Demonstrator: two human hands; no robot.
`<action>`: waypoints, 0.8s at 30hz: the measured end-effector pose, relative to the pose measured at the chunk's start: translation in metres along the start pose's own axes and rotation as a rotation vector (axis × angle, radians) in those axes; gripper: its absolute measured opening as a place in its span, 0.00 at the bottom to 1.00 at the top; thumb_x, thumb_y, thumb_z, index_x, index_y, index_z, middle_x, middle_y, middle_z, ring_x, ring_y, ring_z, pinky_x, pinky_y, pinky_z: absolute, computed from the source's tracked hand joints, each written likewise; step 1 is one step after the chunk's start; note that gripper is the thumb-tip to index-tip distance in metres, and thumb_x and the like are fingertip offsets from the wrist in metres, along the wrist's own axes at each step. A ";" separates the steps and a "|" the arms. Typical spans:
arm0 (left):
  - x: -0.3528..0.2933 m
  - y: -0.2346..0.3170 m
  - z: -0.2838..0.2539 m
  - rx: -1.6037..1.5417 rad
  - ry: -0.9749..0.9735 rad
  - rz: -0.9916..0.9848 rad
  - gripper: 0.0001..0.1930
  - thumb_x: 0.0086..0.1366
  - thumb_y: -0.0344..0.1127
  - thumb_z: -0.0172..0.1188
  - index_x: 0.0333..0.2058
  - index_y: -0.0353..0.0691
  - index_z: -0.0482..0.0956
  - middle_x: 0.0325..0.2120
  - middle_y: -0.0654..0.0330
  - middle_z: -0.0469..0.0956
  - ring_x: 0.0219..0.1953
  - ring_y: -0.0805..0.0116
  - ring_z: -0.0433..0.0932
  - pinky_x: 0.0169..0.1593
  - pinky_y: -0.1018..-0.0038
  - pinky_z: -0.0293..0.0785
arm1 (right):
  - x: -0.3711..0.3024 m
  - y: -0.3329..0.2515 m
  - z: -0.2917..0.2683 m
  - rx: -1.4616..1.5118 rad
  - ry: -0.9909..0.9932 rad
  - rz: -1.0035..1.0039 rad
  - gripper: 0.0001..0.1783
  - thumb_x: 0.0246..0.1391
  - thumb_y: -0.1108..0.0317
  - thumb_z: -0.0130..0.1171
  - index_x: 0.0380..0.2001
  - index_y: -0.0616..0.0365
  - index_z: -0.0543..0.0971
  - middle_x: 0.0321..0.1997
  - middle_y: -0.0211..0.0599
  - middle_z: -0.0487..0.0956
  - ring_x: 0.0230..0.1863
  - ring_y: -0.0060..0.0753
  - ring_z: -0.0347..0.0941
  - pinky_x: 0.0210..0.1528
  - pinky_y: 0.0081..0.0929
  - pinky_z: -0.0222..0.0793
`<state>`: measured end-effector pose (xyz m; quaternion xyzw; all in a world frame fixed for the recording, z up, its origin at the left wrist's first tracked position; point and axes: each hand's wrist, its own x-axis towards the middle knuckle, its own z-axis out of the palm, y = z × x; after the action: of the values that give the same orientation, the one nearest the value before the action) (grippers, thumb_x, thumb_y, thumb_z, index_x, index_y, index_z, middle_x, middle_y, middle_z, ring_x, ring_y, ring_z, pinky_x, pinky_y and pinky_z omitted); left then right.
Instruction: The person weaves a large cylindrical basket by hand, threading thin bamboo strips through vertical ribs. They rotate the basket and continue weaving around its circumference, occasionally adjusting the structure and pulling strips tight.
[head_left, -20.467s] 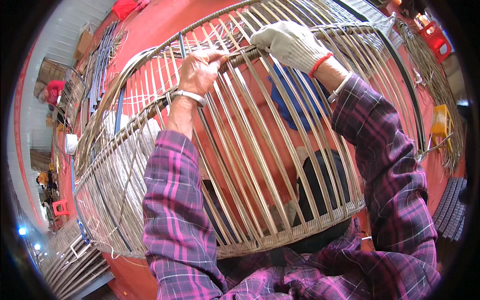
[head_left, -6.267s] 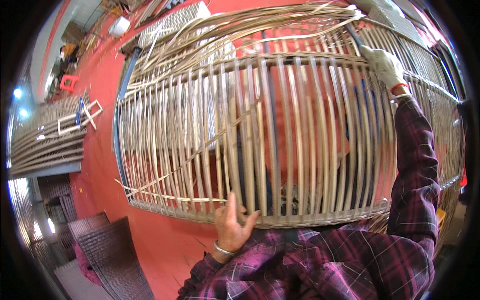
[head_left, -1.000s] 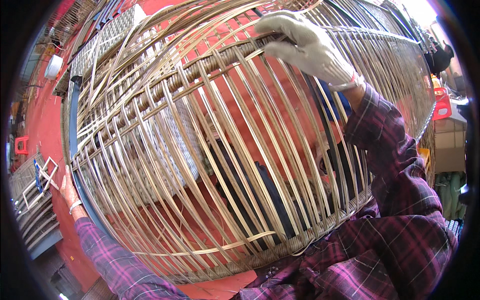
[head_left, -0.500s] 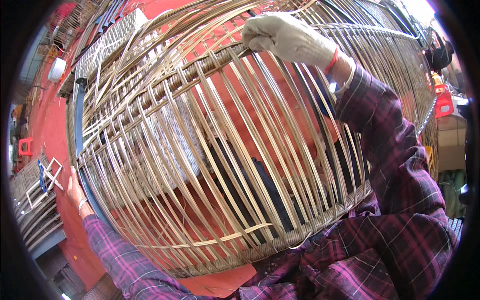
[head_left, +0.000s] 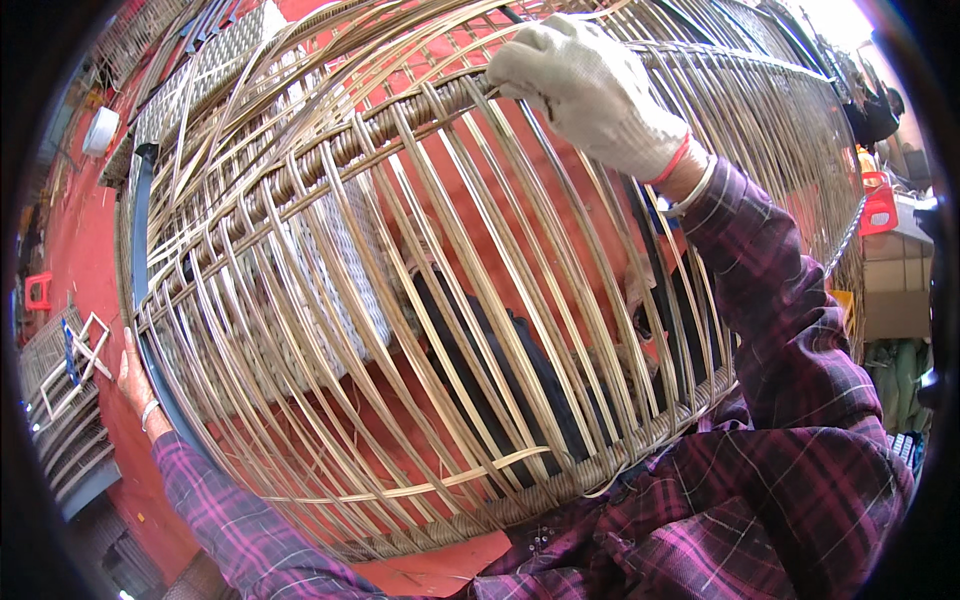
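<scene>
Spanning most of the view, the frame (head_left: 530, 500) sits tilted in front of the body, lower edge by the lap, far edge out ahead. Close-set strands run between its two wrapped long edges. Red floor (head_left: 85, 220) shows through the gaps and at left. Plaid shirt (head_left: 700, 515), long sleeves, both arms spread wide. Loose strands (head_left: 300, 95) fan out past the far edge. White woven piece (head_left: 345, 270) lies behind the slats, left of centre. Top rail (head_left: 385, 128) slants up to the right hand (head_left: 590, 90): gloved, fingers bent in on the rail; tips hidden, can't tell if a strand is pinched too. Blue-grey side bar (head_left: 142, 215) closes the left end. Left hand (head_left: 133, 372) is bare, fingers straight, laid along that bar's outer side; thumb unclear. Pale strip (head_left: 430, 487) crosses the slats near the lower edge. Small stuff: white roll (head_left: 101, 132), red stool (head_left: 38, 291) at far left.
</scene>
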<state>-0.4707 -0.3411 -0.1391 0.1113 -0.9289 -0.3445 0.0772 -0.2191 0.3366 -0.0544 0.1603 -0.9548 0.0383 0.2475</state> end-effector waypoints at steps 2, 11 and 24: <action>-0.002 0.000 0.000 0.000 -0.001 -0.004 0.31 0.64 0.60 0.60 0.50 0.34 0.80 0.43 0.61 0.80 0.45 0.71 0.73 0.53 0.74 0.67 | 0.001 -0.002 0.000 -0.169 0.055 -0.053 0.05 0.57 0.68 0.59 0.36 0.53 0.79 0.32 0.32 0.78 0.36 0.40 0.73 0.41 0.39 0.69; 0.005 -0.006 -0.002 -0.019 -0.007 0.007 0.30 0.65 0.58 0.59 0.52 0.35 0.78 0.47 0.60 0.78 0.49 0.70 0.72 0.56 0.74 0.65 | 0.020 0.023 -0.009 0.433 -0.333 0.192 0.07 0.61 0.68 0.56 0.38 0.59 0.78 0.32 0.38 0.81 0.35 0.32 0.80 0.41 0.32 0.75; 0.029 -0.026 -0.004 -0.037 -0.027 -0.010 0.29 0.67 0.55 0.59 0.56 0.36 0.76 0.53 0.59 0.76 0.55 0.69 0.71 0.60 0.74 0.63 | -0.014 0.019 -0.004 0.253 -0.013 0.049 0.11 0.55 0.62 0.66 0.33 0.58 0.78 0.33 0.33 0.74 0.34 0.29 0.70 0.39 0.29 0.69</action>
<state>-0.4936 -0.3700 -0.1509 0.1099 -0.9227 -0.3637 0.0648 -0.2116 0.3591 -0.0580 0.1670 -0.9475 0.1636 0.2182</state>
